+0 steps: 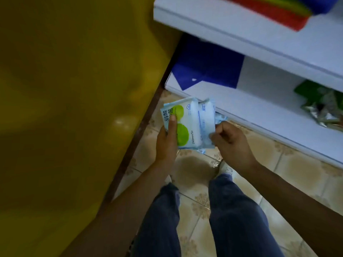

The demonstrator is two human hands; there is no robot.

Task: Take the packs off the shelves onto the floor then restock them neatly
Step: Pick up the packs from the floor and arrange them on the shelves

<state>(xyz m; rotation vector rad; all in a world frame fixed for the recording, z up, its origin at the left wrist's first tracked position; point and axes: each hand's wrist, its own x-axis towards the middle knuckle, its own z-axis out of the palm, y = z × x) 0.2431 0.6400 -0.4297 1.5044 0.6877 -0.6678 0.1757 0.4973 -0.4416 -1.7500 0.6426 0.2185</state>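
Observation:
I hold a small stack of white and pale-blue packs above the tiled floor, just in front of the lower white shelf. The front pack shows two green circles and black print. My left hand grips the stack from the left, thumb pressed flat on the front pack. My right hand pinches the right edge of the packs with curled fingers. More pale-blue wrapper peeks out behind and below the stack.
A yellow wall with a brown skirting fills the left. The upper white shelf carries a red, yellow and blue pack. Blue packs and green-silver packs lie on the lower shelf. My legs stand on the beige tiles.

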